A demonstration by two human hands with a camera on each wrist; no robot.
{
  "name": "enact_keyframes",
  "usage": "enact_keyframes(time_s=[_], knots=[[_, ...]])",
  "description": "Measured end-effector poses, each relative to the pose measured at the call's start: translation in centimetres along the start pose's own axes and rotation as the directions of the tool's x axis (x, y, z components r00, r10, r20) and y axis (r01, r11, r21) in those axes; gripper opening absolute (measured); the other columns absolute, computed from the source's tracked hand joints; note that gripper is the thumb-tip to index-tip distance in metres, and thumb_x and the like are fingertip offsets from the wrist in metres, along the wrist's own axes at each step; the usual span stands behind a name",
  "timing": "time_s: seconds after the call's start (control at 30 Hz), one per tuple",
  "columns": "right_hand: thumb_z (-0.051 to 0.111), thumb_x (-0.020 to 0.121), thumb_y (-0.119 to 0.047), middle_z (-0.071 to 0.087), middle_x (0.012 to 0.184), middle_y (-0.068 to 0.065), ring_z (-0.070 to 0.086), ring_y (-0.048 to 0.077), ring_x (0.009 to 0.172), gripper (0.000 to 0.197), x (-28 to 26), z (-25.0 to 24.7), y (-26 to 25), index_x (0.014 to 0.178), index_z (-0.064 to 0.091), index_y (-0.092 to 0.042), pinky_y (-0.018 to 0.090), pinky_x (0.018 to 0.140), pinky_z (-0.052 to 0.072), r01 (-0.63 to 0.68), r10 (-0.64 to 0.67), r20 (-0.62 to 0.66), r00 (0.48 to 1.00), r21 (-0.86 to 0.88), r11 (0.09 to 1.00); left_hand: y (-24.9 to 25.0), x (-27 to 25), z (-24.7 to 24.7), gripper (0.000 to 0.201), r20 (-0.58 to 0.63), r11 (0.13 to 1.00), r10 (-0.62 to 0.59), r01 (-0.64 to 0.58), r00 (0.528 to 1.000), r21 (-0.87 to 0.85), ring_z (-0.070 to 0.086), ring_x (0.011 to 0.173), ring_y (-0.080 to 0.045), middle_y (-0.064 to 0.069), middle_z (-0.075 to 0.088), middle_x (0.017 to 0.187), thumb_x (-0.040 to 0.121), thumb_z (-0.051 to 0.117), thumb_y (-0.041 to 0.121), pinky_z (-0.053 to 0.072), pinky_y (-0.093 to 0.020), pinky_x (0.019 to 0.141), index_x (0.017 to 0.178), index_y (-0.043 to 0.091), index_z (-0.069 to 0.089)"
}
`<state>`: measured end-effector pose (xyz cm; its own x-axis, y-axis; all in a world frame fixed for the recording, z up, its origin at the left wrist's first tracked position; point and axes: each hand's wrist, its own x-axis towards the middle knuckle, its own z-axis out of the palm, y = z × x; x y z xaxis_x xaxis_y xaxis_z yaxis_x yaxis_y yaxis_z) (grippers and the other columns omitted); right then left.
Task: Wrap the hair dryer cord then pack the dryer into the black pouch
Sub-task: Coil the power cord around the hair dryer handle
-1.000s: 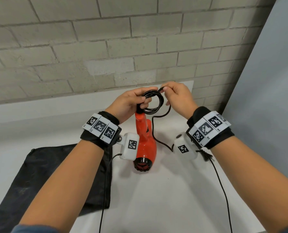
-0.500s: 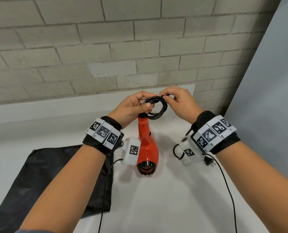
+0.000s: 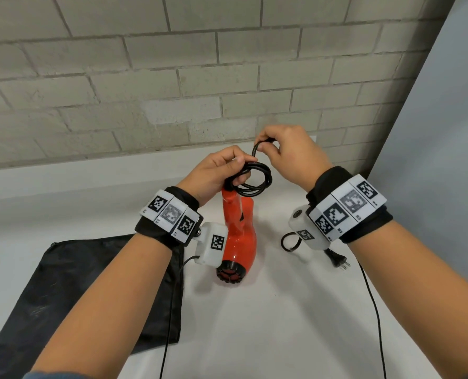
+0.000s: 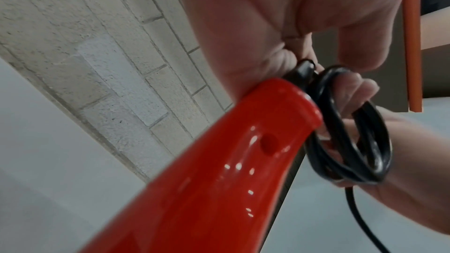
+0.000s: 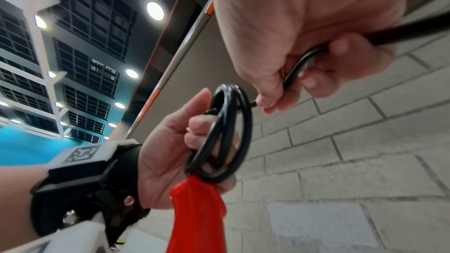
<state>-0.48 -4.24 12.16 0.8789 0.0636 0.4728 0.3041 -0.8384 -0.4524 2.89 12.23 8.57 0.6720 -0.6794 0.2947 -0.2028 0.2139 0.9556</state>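
Observation:
The red hair dryer (image 3: 239, 236) hangs nozzle-down over the white table, its handle end up. My left hand (image 3: 222, 170) grips the coiled black cord (image 3: 254, 177) at the top of the handle; the coil (image 4: 353, 141) loops around my fingers (image 4: 350, 93). My right hand (image 3: 287, 154) pinches a free stretch of the cord (image 5: 295, 68) just above and right of the coil (image 5: 226, 134). The plug (image 3: 338, 261) lies on the table under my right wrist. The black pouch (image 3: 63, 291) lies flat at the lower left.
A grey brick wall (image 3: 172, 77) runs behind the table (image 3: 282, 324). A pale panel (image 3: 446, 132) stands at the right. Thin black cables (image 3: 375, 310) trail from both wrist cameras across the table toward me.
My right hand has lifted the cord up and to the right, away from the coil, drawing out a new loop. The left hand keeps the coil and dryer in place.

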Motion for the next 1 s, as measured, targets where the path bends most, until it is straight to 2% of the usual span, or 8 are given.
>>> enact_keyframes(time_s=[0.1, 0.17, 0.27, 0.43, 0.53, 0.67, 0.8, 1.0], knots=[[0.049, 0.091, -0.017, 0.068, 0.099, 0.009, 0.062, 0.027, 0.091, 0.016, -0.1, -0.7, -1.4, 0.098, 0.062, -0.010, 0.043, 0.080, 0.051, 0.010, -0.011, -0.031, 0.999, -0.045, 0.999, 0.0, 0.2, 0.2, 0.011, -0.047, 1.000, -0.007, 0.008, 0.999, 0.027, 0.038, 0.047, -0.003, 0.011, 0.048, 0.049, 0.085, 0.050, 0.025, 0.033, -0.013, 0.052, 0.081, 0.015, 0.053], [0.046, 0.092, -0.017, 0.068, 0.097, 0.012, 0.061, 0.029, 0.088, 0.017, -0.4, -0.9, -2.1, 0.100, 0.059, -0.009, 0.043, 0.076, 0.052, 0.009, -0.012, -0.055, 0.998, -0.051, 0.999, -0.1, 0.4, 0.2, 0.010, -0.054, 0.999, -0.027, 0.029, 0.998, 0.030, 0.036, 0.048, -0.003, 0.012, 0.046, 0.048, 0.085, 0.040, 0.020, 0.032, -0.014, 0.052, 0.087, 0.019, 0.049], [0.042, 0.092, -0.017, 0.067, 0.093, 0.011, 0.060, 0.029, 0.082, 0.018, -0.9, -1.1, -3.0, 0.102, 0.056, -0.009, 0.038, 0.070, 0.050, 0.006, -0.010, -0.070, 0.997, -0.058, 0.998, 0.0, 0.4, 0.1, 0.023, -0.043, 0.997, -0.043, 0.045, 0.998, 0.059, 0.037, 0.050, -0.003, 0.013, 0.045, 0.052, 0.086, 0.039, 0.020, 0.032, -0.014, 0.054, 0.105, 0.022, 0.050], [0.040, 0.094, -0.016, 0.065, 0.092, 0.012, 0.058, 0.030, 0.082, 0.018, -1.9, -1.4, -4.3, 0.103, 0.054, -0.008, 0.033, 0.064, 0.041, 0.051, -0.061, -0.078, 0.995, -0.117, 0.992, 0.2, 0.5, 0.1, 0.022, 0.002, 0.987, 0.004, -0.005, 1.000, 0.161, 0.037, 0.054, -0.004, 0.014, 0.049, 0.056, 0.085, 0.046, 0.031, 0.032, -0.016, 0.057, 0.078, 0.032, 0.067], [0.041, 0.093, -0.016, 0.064, 0.090, 0.012, 0.058, 0.031, 0.080, 0.017, -2.8, -1.0, -4.6, 0.101, 0.053, -0.007, 0.034, 0.063, 0.042, 0.085, -0.095, -0.072, 0.993, -0.136, 0.987, -0.2, 0.6, -0.1, 0.018, -0.098, 0.989, 0.033, -0.019, 0.995, 0.144, 0.040, 0.053, -0.003, 0.014, 0.052, 0.055, 0.085, 0.045, 0.026, 0.035, -0.016, 0.059, 0.088, 0.023, 0.062], [0.047, 0.091, -0.017, 0.069, 0.087, 0.013, 0.063, 0.031, 0.078, 0.017, -4.0, 0.5, -4.1, 0.097, 0.058, -0.005, 0.040, 0.068, 0.052, 0.074, -0.083, -0.143, 0.986, -0.065, 0.995, -0.6, 0.8, 0.2, 0.019, -0.217, 0.989, 0.036, -0.005, 0.975, 0.144, 0.042, 0.050, 0.000, 0.013, 0.053, 0.051, 0.088, 0.041, 0.021, 0.037, -0.013, 0.056, 0.086, 0.015, 0.058], [0.051, 0.087, -0.014, 0.070, 0.072, 0.012, 0.064, 0.029, 0.061, 0.016, -5.8, 3.6, -3.5, 0.093, 0.063, -0.005, 0.030, 0.054, 0.048, 0.159, -0.152, -0.294, 0.943, -0.001, 0.987, -0.8, 0.9, 0.2, 0.025, -0.306, 0.997, 0.004, 0.021, 0.952, 0.077, 0.043, 0.054, -0.007, 0.010, 0.053, 0.053, 0.096, 0.035, 0.013, 0.039, -0.018, 0.059, 0.084, 0.013, 0.057], [0.048, 0.085, -0.013, 0.066, 0.063, 0.009, 0.058, 0.022, 0.052, 0.028, -6.2, 6.3, -1.4, 0.102, 0.067, -0.001, 0.026, 0.053, 0.045, 0.192, -0.184, -0.408, 0.894, -0.022, 0.981, -0.6, 0.7, 0.6, 0.025, -0.315, 0.998, -0.045, 0.030, 0.948, -0.054, 0.043, 0.048, -0.001, 0.011, 0.056, 0.052, 0.096, 0.036, 0.016, 0.040, -0.011, 0.054, 0.093, 0.014, 0.060]])
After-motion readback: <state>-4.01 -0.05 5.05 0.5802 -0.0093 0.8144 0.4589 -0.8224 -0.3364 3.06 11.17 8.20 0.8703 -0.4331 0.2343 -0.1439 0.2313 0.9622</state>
